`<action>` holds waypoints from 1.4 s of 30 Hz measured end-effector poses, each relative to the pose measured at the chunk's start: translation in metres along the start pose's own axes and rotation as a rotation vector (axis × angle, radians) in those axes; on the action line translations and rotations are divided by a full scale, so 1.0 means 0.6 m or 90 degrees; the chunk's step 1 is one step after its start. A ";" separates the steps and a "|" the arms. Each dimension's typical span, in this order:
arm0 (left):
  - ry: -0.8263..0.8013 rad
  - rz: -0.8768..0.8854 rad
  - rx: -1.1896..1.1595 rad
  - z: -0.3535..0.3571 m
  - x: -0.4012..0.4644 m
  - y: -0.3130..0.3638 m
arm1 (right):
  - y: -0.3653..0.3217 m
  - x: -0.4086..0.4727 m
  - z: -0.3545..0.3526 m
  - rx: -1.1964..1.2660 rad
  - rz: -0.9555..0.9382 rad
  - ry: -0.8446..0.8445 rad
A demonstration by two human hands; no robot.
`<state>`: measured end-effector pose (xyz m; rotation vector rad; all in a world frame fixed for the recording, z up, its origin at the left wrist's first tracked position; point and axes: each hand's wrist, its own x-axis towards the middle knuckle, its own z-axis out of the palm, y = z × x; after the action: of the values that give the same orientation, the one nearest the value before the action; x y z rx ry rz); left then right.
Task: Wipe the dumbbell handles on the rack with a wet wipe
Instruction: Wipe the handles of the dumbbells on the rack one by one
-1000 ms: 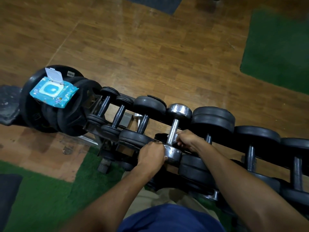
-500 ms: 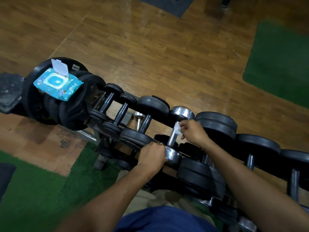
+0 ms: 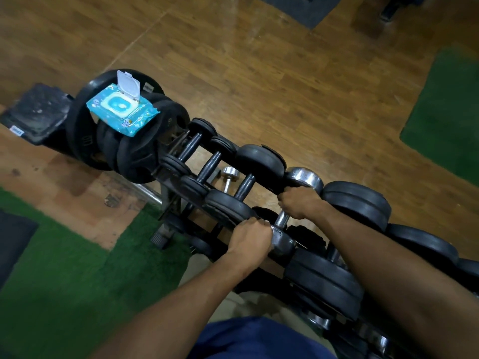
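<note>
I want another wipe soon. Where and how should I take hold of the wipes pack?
Probably grip the wipes pack by its two long edges, coming from above. It lies flat on the weight plates with its lid flipped up, so the top is free; pinching the soft sides avoids pressing the opening.

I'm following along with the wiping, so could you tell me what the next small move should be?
Probably slide the right hand back down the chrome dumbbell handle: it grips the top, bare metal shows below, and the left hand steadies the near head.
</note>
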<state>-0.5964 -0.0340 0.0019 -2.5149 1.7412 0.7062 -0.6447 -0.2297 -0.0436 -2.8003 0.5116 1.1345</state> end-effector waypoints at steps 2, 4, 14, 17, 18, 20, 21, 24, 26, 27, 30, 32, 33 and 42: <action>-0.006 -0.005 -0.006 -0.002 0.000 0.002 | -0.007 0.008 -0.004 0.018 -0.024 -0.053; -0.011 -0.008 -0.014 -0.004 -0.001 0.003 | -0.010 0.011 -0.007 -0.003 -0.027 -0.066; -0.040 -0.017 -0.030 -0.013 0.000 0.005 | -0.029 0.016 -0.003 0.048 -0.022 -0.148; -0.047 -0.022 -0.041 -0.016 -0.001 0.005 | -0.044 0.009 0.002 0.105 -0.078 -0.202; -0.045 -0.022 -0.041 -0.015 0.000 0.006 | -0.043 0.005 0.004 0.122 -0.085 -0.198; -0.044 -0.021 -0.044 -0.011 -0.002 0.007 | -0.036 -0.004 0.006 0.184 -0.084 -0.172; -0.043 -0.021 -0.045 -0.009 -0.002 0.006 | -0.032 -0.008 0.009 0.230 -0.080 -0.163; -0.031 -0.013 -0.031 -0.001 -0.004 0.003 | -0.021 -0.016 0.014 0.351 -0.085 -0.140; -0.024 -0.008 -0.021 0.001 -0.006 0.002 | -0.016 -0.019 0.017 0.416 -0.086 -0.120; -0.022 -0.006 -0.019 0.002 -0.006 0.002 | -0.014 -0.021 0.018 0.443 -0.084 -0.112; -0.018 -0.005 -0.011 0.001 -0.006 0.004 | -0.010 -0.028 0.017 0.455 -0.084 -0.092; -0.016 -0.007 -0.010 -0.001 -0.007 0.004 | -0.010 -0.031 0.016 0.404 -0.098 -0.068; -0.014 -0.008 -0.012 -0.003 -0.008 0.005 | -0.011 -0.032 0.017 0.378 -0.106 -0.055; -0.009 -0.033 -0.052 0.002 -0.010 0.001 | 0.018 -0.076 0.053 0.492 -0.085 0.016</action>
<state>-0.5991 -0.0285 0.0034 -2.5902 1.6698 0.8052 -0.6997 -0.2210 -0.0346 -2.1354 0.5919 0.6708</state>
